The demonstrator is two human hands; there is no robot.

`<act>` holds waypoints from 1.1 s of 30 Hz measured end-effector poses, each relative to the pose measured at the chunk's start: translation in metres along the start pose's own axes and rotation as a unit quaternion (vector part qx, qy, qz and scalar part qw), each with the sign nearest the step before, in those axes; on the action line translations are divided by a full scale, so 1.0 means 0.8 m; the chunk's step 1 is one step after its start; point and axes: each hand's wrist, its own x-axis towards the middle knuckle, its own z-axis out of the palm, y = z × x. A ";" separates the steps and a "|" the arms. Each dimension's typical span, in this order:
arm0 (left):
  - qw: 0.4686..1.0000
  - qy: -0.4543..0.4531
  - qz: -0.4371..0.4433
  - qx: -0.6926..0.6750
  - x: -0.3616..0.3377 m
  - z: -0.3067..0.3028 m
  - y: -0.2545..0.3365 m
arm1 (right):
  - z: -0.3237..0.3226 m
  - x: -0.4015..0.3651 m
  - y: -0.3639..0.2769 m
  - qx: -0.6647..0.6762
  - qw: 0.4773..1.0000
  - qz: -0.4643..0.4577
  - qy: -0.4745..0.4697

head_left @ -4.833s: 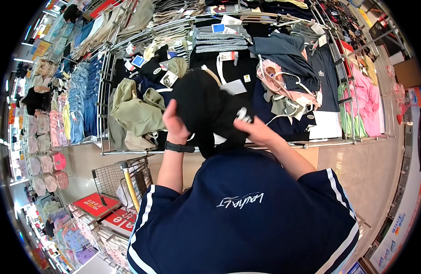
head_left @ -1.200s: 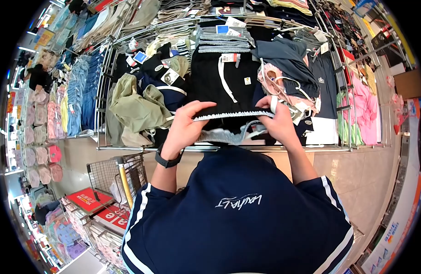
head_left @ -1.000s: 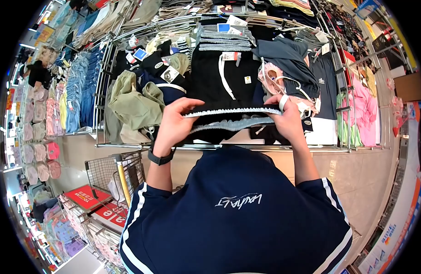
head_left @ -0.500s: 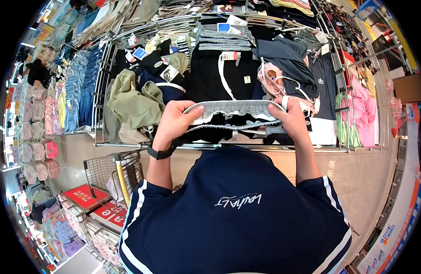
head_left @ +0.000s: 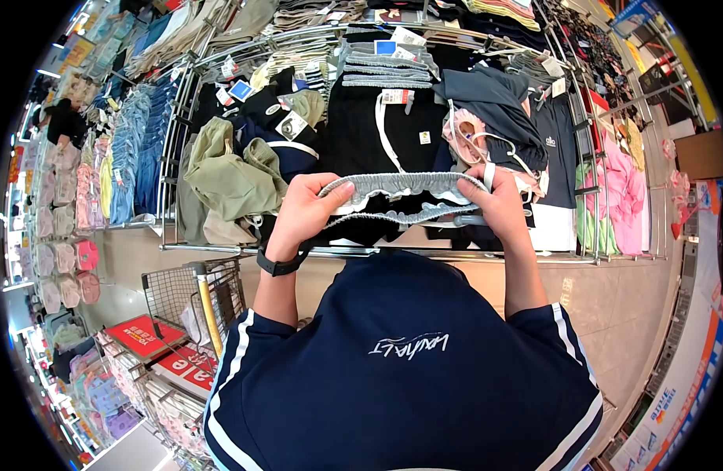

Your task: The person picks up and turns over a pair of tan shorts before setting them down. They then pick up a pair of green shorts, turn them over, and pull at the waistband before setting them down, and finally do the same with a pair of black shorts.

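My left hand (head_left: pixel 305 206) is closed on one end of the grey elastic waistband of a pair of pants (head_left: pixel 405 184), thumb on top. My right hand (head_left: pixel 499 200) pinches the other end, and a white strip shows beside its fingers. Between my hands the waistband is stretched sideways, its front and back edges a little apart. The rest of these pants is largely hidden. Just beyond lie black pants (head_left: pixel 354 129) with a white drawstring and a paper tag (head_left: pixel 397 96). Olive-green pants (head_left: pixel 232 173) lie crumpled near my left hand.
A metal display rack (head_left: pixel 169 180) frames the clothing piles. Folded grey waistbands (head_left: pixel 385 78) are stacked behind, with dark grey garments (head_left: pixel 487 98) on the right. A wire cart (head_left: pixel 173 286) and red sale signs (head_left: pixel 146 336) stand at lower left. Jeans (head_left: pixel 130 149) hang further left.
My hands have come very slightly closer together, and the gap between the waistband's two edges has shifted a little. Both hands keep their grip.
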 end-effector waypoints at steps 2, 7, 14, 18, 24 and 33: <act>1.000 0.013 0.010 -0.012 0.000 0.002 0.000 | -0.001 0.000 -0.001 -0.003 1.000 0.003 -0.002; 0.999 0.031 0.001 -0.042 0.001 -0.002 0.003 | -0.006 0.000 0.004 -0.001 1.000 0.020 0.004; 0.995 0.043 -0.008 -0.092 0.015 -0.014 -0.014 | 0.006 0.004 0.017 0.112 0.993 0.019 -0.017; 0.996 0.051 -0.004 -0.069 0.014 -0.005 -0.006 | 0.020 0.008 0.018 0.138 0.990 0.013 -0.039; 0.930 0.288 0.183 0.135 0.019 0.017 -0.030 | 0.029 0.009 0.016 0.202 0.979 0.009 0.015; 0.980 0.045 0.147 -0.125 -0.019 0.116 0.001 | 0.116 -0.036 -0.008 0.237 0.967 -0.021 -0.094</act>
